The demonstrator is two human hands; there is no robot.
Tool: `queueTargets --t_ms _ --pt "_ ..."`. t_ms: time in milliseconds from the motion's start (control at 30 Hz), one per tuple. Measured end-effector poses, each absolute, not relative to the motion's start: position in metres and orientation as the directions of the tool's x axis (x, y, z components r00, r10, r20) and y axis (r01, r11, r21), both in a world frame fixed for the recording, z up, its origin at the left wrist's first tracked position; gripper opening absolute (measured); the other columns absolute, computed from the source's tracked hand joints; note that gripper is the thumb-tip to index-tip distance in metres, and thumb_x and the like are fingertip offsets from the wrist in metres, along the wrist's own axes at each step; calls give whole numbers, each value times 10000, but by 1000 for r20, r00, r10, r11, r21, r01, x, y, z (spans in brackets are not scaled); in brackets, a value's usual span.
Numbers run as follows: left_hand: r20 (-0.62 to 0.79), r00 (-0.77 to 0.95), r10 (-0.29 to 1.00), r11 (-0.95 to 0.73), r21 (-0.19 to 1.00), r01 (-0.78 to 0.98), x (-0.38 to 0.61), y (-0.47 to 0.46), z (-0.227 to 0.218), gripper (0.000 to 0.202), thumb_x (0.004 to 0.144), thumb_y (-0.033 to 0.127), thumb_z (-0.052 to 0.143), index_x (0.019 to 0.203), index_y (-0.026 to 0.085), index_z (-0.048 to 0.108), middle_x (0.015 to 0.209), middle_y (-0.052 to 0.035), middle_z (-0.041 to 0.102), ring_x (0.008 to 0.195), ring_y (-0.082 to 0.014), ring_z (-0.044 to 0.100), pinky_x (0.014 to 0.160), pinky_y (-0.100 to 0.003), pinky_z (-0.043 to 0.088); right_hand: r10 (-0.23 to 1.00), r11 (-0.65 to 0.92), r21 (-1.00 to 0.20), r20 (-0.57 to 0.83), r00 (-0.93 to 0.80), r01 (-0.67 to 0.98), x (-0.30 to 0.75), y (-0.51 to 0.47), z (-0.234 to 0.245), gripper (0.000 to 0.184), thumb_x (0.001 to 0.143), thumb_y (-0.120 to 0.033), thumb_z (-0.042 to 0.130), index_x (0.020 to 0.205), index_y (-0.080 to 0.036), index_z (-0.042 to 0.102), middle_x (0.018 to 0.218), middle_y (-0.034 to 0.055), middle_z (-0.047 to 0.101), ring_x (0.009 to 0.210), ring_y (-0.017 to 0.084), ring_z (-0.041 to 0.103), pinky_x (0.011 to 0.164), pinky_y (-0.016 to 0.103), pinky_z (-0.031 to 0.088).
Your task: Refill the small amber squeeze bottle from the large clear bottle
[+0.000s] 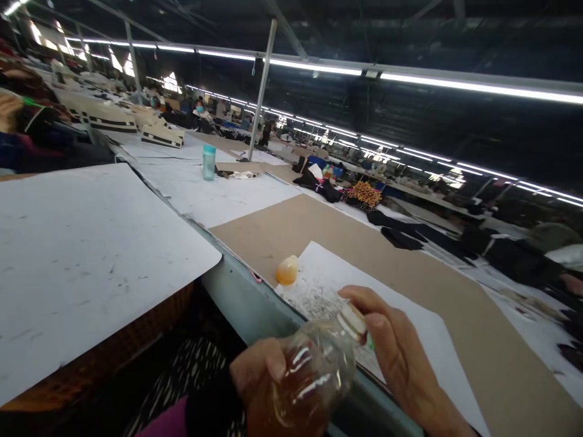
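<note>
Free passage over brown paper (346, 233) beyond right hand (398, 346), yellowish rounded object (286, 271) as leftward obstacle

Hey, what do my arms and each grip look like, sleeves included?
The left grip is ungloved, with a wide black cuff and purple sleeve. The right grip is ungloved too, with a sliver of dark sleeve at the bottom edge.
</note>
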State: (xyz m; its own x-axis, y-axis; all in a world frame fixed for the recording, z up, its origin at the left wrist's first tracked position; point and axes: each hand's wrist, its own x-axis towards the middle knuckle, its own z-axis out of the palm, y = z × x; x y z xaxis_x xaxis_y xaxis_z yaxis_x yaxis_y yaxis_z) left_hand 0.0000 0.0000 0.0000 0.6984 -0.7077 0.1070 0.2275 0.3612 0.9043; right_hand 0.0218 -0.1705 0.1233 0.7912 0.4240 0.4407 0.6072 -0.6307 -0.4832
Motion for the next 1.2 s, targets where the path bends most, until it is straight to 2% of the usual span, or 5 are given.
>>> queueTargets --t_ms 200,567,833,967,1200 --pt "201 774 -600 429 898 98 0 17 48 575 513 210 779 1048 157 576 920 -9 617 845 -180 556 829 -309 446 376 -679 -617 175 910 399 26 -170 135 497 912 -578 236 801 -210 552 586 -13 513 553 145 477 529 272 375" --pt "198 965 -169 -414 875 -252 -8 2 30 589 589 338 742 1099 196 482 1032 -53 599 897 -262 563 789 -354 434 286 -958 62 166 944 279 30 -155 134 401 933 -501 200 734 -248 440 619 19 552 615 213 516 581 325 224" --pt "183 846 -500 229 971 -75 -1 13 30 601 518 291 792 1054 172 549 919 -13 610 835 -201 544 789 -326 440 379 -884 -223 176 909 411 27 -154 140 474 908 -560 215 630 -231 411 526 -24 437 493 142 364 536 301 248" --pt "239 627 -741 532 778 333 7 9 13 527 484 215 775 979 120 622 825 -21 610 740 -152 534 720 -260 425 397 -808 -416 139 907 417 26 -155 143 469 914 -573 244 651 -230 425 573 -29 457 551 138 413 553 283 309" --pt "237 606 -759 638 453 623 16 -7 -17 527 430 197 689 942 78 641 726 -35 623 608 -131 521 551 -213 398 357 -743 -527 207 911 412 35 -157 141 366 928 -552 272 899 -256 486 742 -30 535 669 145 486 574 267 364"
